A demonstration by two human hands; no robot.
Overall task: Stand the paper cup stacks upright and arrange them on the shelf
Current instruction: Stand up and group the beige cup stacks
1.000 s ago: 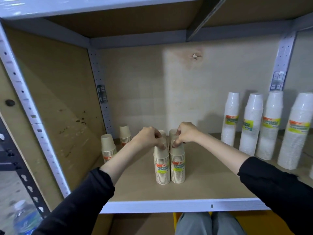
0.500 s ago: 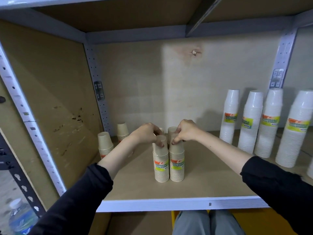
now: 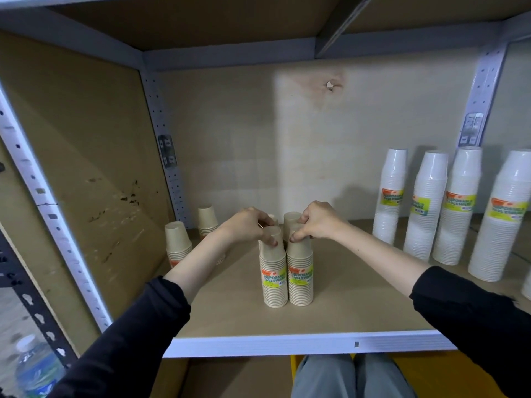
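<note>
Two tan paper cup stacks stand upright side by side mid-shelf, the left stack (image 3: 274,275) and the right stack (image 3: 300,274), both with yellow-green labels. My left hand (image 3: 248,225) grips the top of the left stack. My right hand (image 3: 317,221) pinches the top of the right stack. Another tan stack (image 3: 290,221) rises just behind them, partly hidden by my fingers. Two more tan stacks stand at the shelf's left, one near the side wall (image 3: 177,241) and one further back (image 3: 207,219).
Several tall white cup stacks (image 3: 425,205) line the right side of the shelf board (image 3: 344,305). Its white front edge (image 3: 287,344) runs below my arms. A water bottle (image 3: 37,369) sits low at the left, outside the perforated upright (image 3: 57,225).
The view has shifted slightly. Both hands stay on the tops of the two middle stacks, which remain upright in the same place.
</note>
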